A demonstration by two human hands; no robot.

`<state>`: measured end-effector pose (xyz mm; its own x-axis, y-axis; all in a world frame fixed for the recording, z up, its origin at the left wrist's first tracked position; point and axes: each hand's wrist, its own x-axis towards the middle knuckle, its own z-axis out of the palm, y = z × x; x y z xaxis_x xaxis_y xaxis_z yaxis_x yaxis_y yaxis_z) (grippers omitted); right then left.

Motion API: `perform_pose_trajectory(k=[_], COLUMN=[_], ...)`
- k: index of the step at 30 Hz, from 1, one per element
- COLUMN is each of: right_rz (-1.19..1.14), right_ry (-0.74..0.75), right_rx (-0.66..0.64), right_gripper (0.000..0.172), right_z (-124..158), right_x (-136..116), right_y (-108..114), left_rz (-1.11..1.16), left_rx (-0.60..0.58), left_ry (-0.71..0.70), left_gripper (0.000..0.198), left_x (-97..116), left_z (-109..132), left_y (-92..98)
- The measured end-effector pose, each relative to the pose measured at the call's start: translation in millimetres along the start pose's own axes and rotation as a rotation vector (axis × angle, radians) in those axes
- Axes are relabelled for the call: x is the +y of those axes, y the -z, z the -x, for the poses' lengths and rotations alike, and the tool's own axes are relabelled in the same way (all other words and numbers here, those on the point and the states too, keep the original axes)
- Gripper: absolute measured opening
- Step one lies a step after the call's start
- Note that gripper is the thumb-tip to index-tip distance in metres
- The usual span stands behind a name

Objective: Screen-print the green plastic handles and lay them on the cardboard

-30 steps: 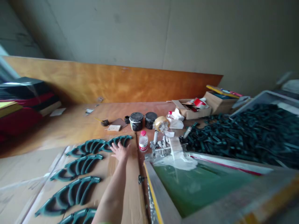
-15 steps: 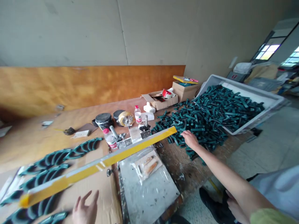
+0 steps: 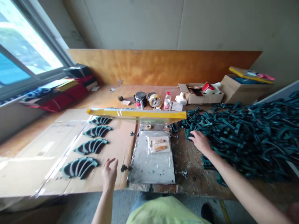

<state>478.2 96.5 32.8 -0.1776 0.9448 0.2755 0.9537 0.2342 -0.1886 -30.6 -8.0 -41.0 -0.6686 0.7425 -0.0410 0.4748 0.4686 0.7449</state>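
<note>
The left hand (image 3: 109,174) hangs open above a cardboard sheet (image 3: 112,146), its grip spread and empty. It is nearest the lowest of four dark green curved plastic parts (image 3: 79,167), which lie in a column on the cardboard, each one apart from the next. The right hand (image 3: 201,141) reaches across the wooden bench (image 3: 189,177), its grip spread too and pinching nothing that shows. Its fingertips (image 3: 192,133) are at the edge of a large heap of dark green plastic pieces (image 3: 245,137), which covers the right side of the bench.

Between the hands lies a scuffed metal plate (image 3: 151,168) with a clear plastic bag (image 3: 157,145) on it. A yellow-edged screen frame (image 3: 136,113) stands raised above the plate's far end, seen almost edge-on. A black hinge clamp (image 3: 125,168) sits at the plate's left edge. Farther along the bench stand two black ink tins (image 3: 141,98), a roll of packing tape (image 3: 155,100), a plastic water bottle (image 3: 167,101), and an open cardboard box (image 3: 201,98).
</note>
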Motion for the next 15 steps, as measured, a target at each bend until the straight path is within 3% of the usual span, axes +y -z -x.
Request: perform_pose_trajectory(k=[4, 7, 10, 15], right_rz=[-0.338, -0.313, -0.218, -0.140], right_ry=[0.242, 0.337, 0.286, 0.282], right_rx=[-0.077, -0.130, -0.144, -0.175], right_gripper=[0.013, 0.008, 0.011, 0.021], right_z=[-1.5, -12.1, -20.0, -17.8], right_x=[-113.4, -166.5, -182.4, -176.5], right_y=[-55.1, -84.0, -94.8, -91.2], left_rz=[0.114, 0.157, 0.207, 0.247], left_rx=[-0.041, -0.074, -0.086, -0.123], left_ry=[-0.054, -0.110, -0.167, -0.158], left_gripper=[0.042, 0.037, 0.037, 0.040], left_x=[31.4, 53.9, 62.3, 60.9], left_z=[8.1, 5.1, -0.3, -9.8], left_y=[-8.4, -11.8, -10.0, 3.4])
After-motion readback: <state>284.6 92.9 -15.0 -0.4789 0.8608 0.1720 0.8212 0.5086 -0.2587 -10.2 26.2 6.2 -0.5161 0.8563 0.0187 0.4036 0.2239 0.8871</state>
